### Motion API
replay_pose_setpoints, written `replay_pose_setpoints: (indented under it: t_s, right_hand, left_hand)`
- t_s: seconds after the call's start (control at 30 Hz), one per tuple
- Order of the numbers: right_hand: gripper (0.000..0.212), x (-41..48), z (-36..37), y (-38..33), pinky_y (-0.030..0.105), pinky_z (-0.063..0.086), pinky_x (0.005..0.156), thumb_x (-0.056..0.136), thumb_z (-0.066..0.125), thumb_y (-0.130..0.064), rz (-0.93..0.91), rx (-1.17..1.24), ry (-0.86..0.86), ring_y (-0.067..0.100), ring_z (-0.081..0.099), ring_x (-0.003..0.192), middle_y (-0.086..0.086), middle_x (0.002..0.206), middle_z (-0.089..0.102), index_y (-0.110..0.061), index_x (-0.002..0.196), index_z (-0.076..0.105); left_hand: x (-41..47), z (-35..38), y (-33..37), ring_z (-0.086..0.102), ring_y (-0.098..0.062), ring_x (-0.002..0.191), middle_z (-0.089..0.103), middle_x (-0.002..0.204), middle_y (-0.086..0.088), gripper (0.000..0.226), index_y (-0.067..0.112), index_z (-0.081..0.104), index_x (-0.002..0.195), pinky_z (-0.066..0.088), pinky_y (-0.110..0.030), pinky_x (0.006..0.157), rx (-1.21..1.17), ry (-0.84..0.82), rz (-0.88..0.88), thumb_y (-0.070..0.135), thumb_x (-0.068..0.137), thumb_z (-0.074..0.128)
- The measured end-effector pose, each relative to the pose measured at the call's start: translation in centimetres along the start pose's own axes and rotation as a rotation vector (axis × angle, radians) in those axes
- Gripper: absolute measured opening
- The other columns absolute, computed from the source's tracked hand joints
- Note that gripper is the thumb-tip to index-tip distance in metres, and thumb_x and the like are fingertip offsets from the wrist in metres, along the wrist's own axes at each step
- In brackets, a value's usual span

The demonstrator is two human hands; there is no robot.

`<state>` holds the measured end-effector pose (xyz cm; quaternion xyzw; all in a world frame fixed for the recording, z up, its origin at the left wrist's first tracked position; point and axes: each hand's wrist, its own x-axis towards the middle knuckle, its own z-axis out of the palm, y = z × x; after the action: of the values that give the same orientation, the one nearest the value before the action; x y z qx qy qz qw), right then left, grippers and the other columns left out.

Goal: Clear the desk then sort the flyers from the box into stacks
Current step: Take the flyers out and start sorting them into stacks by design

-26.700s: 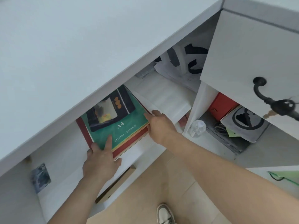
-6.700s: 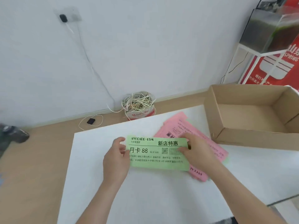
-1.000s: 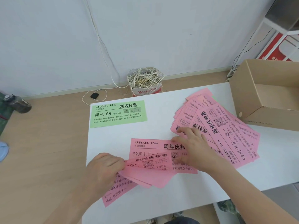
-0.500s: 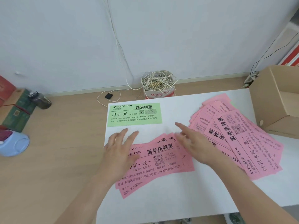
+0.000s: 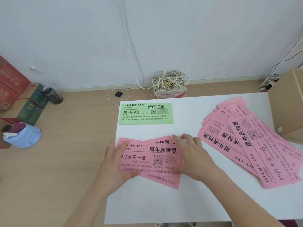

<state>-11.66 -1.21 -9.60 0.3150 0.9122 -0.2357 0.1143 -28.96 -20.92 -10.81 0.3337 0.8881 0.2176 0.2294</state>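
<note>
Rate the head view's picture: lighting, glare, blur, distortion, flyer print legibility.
Head view: soft, even light, no glare on the green flyer or pink stack; headline print sharp, fine print mushy; wide-angle bend curves the skirting line and stretches the fanned pink flyers and cardboard box at the right edge.

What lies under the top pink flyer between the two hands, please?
More pink flyers: their edges stick out past the top flyer at its far side and near right corner. How many lie there cannot be seen, since it covers them.
</note>
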Motion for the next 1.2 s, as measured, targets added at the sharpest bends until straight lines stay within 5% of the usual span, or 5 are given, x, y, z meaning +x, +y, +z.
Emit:
replay_pose_setpoints:
  t_s: [0.1, 0.33, 0.5, 0.87, 1.2]
  right_hand:
    - [0.091, 0.2, 0.3, -0.9, 0.037, 0.046, 0.094, 0.067, 0.079, -0.044, -0.077, -0.032, -0.038, 0.019, 0.028, 0.121, -0.005, 0.132, 0.028, -0.029, 0.140, 0.026]
    - [0.079, -1.1, 1.5, -1.3, 0.022, 0.041, 0.092, 0.075, 0.073, -0.017, -0.205, 0.229, -0.077, 0.009, 0.036, 0.115, -0.012, 0.124, 0.028, -0.037, 0.137, 0.027]
    - [0.099, -0.7, 1.7, -2.4, 0.026, 0.045, 0.090, 0.081, 0.060, -0.006, -0.211, 0.221, -0.130, 0.013, 0.047, 0.110, -0.011, 0.131, 0.036, -0.042, 0.148, -0.003]
    - [0.070, -1.0, -2.2, -2.3, 0.030, 0.049, 0.082, 0.079, 0.064, 0.012, -0.211, 0.953, 0.421, 0.021, 0.061, 0.086, 0.000, 0.086, 0.064, -0.041, 0.122, 0.047]
    - [0.062, 0.3, 0.1, -2.2, 0.032, 0.050, 0.085, 0.081, 0.060, 0.010, -0.055, 1.062, 0.490, 0.019, 0.064, 0.085, -0.002, 0.088, 0.069, -0.037, 0.121, 0.054]
  left_hand:
    - [0.8, -0.6, 0.2, 0.058, -0.017, 0.110, 0.054, 0.127, 0.007, 0.095, 0.044, 0.026, 0.141, 0.049, -0.040, 0.092, -0.413, 0.110, -0.282, 0.026, 0.068, 0.085]
    - [-0.2, -0.9, -0.4, 0.068, -0.016, 0.078, 0.067, 0.092, 0.008, 0.051, 0.030, 0.051, 0.109, 0.054, -0.040, 0.073, -0.490, 0.160, -0.463, 0.010, 0.073, 0.079]
    - [-0.7, -1.6, -0.2, 0.068, -0.011, 0.071, 0.070, 0.081, 0.010, 0.027, 0.028, 0.063, 0.091, 0.052, -0.031, 0.063, -0.425, 0.133, -0.409, 0.010, 0.075, 0.075]
    - [-2.1, -5.5, 3.0, 0.064, -0.003, 0.067, 0.071, 0.071, 0.006, 0.030, 0.023, 0.064, 0.065, 0.046, -0.012, 0.061, -0.698, 0.365, -0.018, -0.004, 0.073, 0.074]
    - [0.2, -3.0, 2.9, 0.065, -0.005, 0.075, 0.072, 0.077, 0.005, 0.018, 0.014, 0.071, 0.075, 0.048, -0.012, 0.069, -0.721, 0.296, -0.040, -0.004, 0.076, 0.073]
